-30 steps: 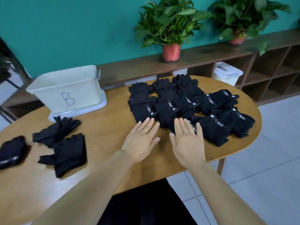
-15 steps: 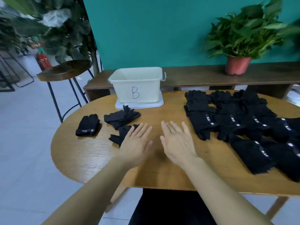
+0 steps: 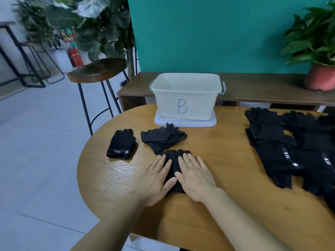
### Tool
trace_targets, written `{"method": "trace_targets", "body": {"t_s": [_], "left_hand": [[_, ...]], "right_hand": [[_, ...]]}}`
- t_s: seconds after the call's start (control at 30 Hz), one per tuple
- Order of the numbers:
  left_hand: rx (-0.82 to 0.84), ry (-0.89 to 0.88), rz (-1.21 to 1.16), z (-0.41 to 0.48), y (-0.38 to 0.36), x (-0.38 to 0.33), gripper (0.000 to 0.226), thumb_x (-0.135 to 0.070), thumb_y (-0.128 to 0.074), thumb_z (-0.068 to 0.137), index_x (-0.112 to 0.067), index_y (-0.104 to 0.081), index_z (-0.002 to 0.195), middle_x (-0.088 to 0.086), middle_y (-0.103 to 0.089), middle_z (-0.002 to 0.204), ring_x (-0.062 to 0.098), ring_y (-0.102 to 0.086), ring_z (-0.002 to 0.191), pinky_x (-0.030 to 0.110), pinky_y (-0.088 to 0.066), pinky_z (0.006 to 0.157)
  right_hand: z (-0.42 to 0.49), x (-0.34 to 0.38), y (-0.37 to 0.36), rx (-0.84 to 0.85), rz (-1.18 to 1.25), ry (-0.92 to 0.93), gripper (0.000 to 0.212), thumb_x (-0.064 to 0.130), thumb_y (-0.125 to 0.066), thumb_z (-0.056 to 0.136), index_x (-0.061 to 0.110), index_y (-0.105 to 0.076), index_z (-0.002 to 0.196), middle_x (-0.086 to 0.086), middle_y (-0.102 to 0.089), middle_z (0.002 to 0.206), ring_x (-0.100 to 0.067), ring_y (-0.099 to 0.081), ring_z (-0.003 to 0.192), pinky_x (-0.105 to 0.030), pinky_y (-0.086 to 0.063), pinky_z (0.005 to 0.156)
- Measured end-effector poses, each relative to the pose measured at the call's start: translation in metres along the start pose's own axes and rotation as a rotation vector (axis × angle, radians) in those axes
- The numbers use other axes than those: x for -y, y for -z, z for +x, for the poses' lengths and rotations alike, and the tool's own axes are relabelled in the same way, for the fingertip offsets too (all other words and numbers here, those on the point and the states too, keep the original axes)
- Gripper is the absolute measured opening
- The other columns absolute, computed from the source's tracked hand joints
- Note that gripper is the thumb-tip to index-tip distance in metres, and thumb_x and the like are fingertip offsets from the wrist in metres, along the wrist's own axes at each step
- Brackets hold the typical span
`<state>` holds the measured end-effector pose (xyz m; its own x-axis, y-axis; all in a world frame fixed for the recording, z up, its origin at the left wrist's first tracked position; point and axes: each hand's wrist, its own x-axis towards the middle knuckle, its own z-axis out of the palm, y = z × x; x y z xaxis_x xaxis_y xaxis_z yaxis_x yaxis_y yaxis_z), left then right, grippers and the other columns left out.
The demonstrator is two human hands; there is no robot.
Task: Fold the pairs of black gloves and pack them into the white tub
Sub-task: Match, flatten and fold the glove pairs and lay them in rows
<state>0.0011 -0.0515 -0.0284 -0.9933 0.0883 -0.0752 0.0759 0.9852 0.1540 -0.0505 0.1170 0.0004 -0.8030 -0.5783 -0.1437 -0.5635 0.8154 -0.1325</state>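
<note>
A left hand point(image 3: 155, 180) and right hand point(image 3: 195, 176) press flat on a black glove pair point(image 3: 174, 160) on the tabletop point(image 3: 116, 178), fingers point(image 3: 188, 161) straight and slightly apart. The pair's long axis runs from 6 to 12 o'clock, its finger ends toward the white tub point(image 3: 186, 100) at 12 o'clock.

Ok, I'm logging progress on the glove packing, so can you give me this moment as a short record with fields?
left hand: flat, pressing the black glove pair on the wooden table
right hand: flat on the same pair
white tub: marked B, on its lid; floor hidden
folded glove: left of the hands, label up
loose gloves: heaped between hands and tub
laid-out gloves: spread at table's right
</note>
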Motion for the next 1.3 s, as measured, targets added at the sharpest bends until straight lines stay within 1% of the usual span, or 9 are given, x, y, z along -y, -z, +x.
{"method": "trace_targets", "body": {"t_s": [0.07,0.13,0.27,0.57,0.77,1.0,1.13,1.17,1.3], "left_hand": [[-0.015,-0.008,0.036,0.0,-0.004,-0.001,0.099,-0.077,0.02,0.078,-0.022,0.003,0.159,0.001,0.013,0.166,0.012,0.019,0.15,0.032,0.006,0.124],[-0.019,-0.016,0.044,0.002,-0.004,-0.005,0.093,-0.073,0.016,0.082,-0.021,0.004,0.159,0.001,0.014,0.165,0.012,0.02,0.15,0.032,0.008,0.124],[-0.011,-0.067,0.032,0.011,-0.007,-0.026,0.091,-0.072,0.014,0.085,-0.02,0.003,0.159,0.003,0.012,0.166,0.012,0.02,0.15,0.034,0.006,0.124],[0.07,-0.213,0.042,0.028,-0.01,-0.106,0.073,-0.062,-0.009,0.1,-0.02,0.003,0.159,0.004,0.013,0.166,0.013,0.018,0.151,0.032,0.009,0.123],[0.076,-0.241,0.066,0.028,-0.011,-0.13,0.073,-0.061,-0.012,0.101,-0.019,-0.001,0.159,0.005,0.007,0.167,0.015,0.013,0.152,0.037,0.008,0.124],[-0.042,-0.161,0.054,0.022,0.004,-0.101,0.075,-0.063,-0.007,0.098,-0.019,0.0,0.159,0.004,0.003,0.167,0.014,0.011,0.152,0.034,0.009,0.123],[-0.102,-0.086,0.049,0.016,0.018,-0.061,0.093,-0.072,0.012,0.084,-0.018,-0.001,0.159,0.003,0.002,0.167,0.014,0.011,0.152,0.034,0.009,0.123],[-0.112,-0.065,0.044,0.013,0.021,-0.05,0.094,-0.072,0.012,0.084,-0.017,-0.001,0.159,0.003,0.002,0.167,0.013,0.011,0.152,0.033,0.009,0.123],[-0.154,0.03,0.043,0.008,0.03,-0.005,0.071,-0.058,-0.009,0.102,-0.017,-0.003,0.159,0.0,0.001,0.167,0.01,0.011,0.152,0.028,0.012,0.12]], "right_hand": [[0.001,-0.004,-0.007,0.047,0.014,-0.001,0.06,0.044,-0.012,0.106,0.016,0.005,0.157,-0.002,0.016,0.163,-0.014,0.016,0.15,-0.039,0.008,0.122],[-0.001,-0.01,-0.01,0.048,0.01,-0.004,0.061,0.045,-0.011,0.106,0.017,0.007,0.157,-0.001,0.02,0.162,-0.013,0.019,0.149,-0.039,0.009,0.122],[-0.016,-0.029,-0.009,0.05,-0.01,-0.056,0.061,0.046,-0.01,0.106,0.018,0.009,0.156,0.0,0.02,0.162,-0.012,0.02,0.148,-0.039,0.009,0.122],[-0.08,-0.088,-0.004,0.066,-0.037,-0.226,0.062,0.048,-0.01,0.105,0.018,0.007,0.157,-0.001,0.017,0.163,-0.013,0.016,0.149,-0.041,0.008,0.122],[-0.1,-0.1,-0.003,0.082,-0.03,-0.275,0.061,0.047,-0.011,0.106,0.018,0.006,0.157,-0.001,0.016,0.163,-0.013,0.016,0.15,-0.043,0.007,0.122],[-0.097,-0.091,0.017,0.001,-0.015,-0.241,0.06,0.044,-0.014,0.106,0.02,0.007,0.157,-0.003,0.007,0.165,-0.015,0.014,0.15,-0.039,0.006,0.123],[-0.082,-0.077,0.024,-0.058,-0.012,-0.193,0.06,0.044,-0.015,0.106,0.021,0.007,0.157,-0.003,0.004,0.165,-0.014,0.013,0.15,-0.037,0.005,0.123],[-0.077,-0.072,0.026,-0.064,-0.009,-0.176,0.06,0.044,-0.015,0.106,0.02,0.007,0.157,-0.003,0.004,0.165,-0.014,0.013,0.15,-0.037,0.005,0.123],[-0.048,-0.052,0.032,-0.1,-0.024,-0.098,0.061,0.043,-0.016,0.106,0.02,0.008,0.157,-0.003,0.004,0.165,-0.014,0.014,0.15,-0.037,0.005,0.123]]}}
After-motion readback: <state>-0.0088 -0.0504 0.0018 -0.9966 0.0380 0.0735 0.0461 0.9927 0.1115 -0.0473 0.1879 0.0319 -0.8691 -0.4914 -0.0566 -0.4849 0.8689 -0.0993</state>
